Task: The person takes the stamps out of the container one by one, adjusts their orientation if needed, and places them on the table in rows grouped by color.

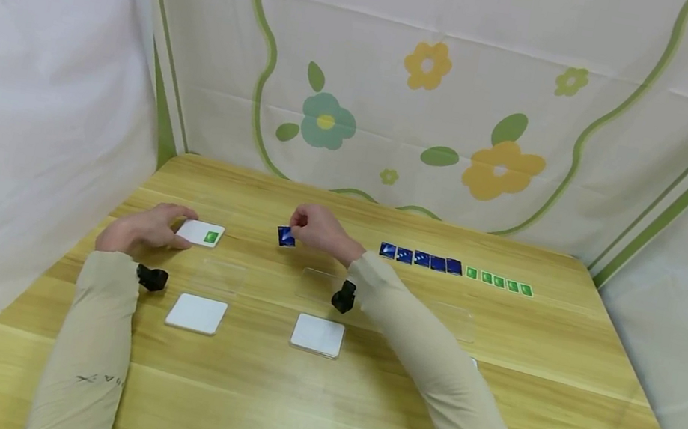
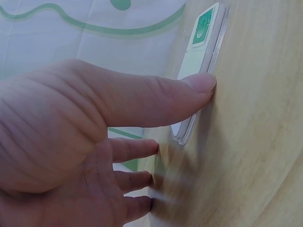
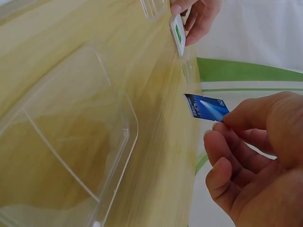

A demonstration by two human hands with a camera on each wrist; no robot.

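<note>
Near the table's left side, my left hand (image 1: 154, 224) holds a flat white case (image 1: 200, 232) between thumb and fingers. A small green card (image 2: 203, 27) lies on the case's right end. My thumb (image 2: 199, 85) is at the case's near edge in the left wrist view; the index finger is hidden behind it. To the right, my right hand (image 1: 322, 230) pinches a small blue printed card (image 3: 204, 107) by one edge, thumb against index finger. The blue card (image 1: 286, 237) is tilted and apart from the white case.
At the back right, a row of several blue cards (image 1: 421, 259) continues into several small green cards (image 1: 499, 281). Clear plastic lids (image 1: 220, 276) lie mid-table. Two more white cases (image 1: 195, 314) (image 1: 317, 335) sit nearer the front. A flowered cloth (image 1: 343, 55) hangs behind the table.
</note>
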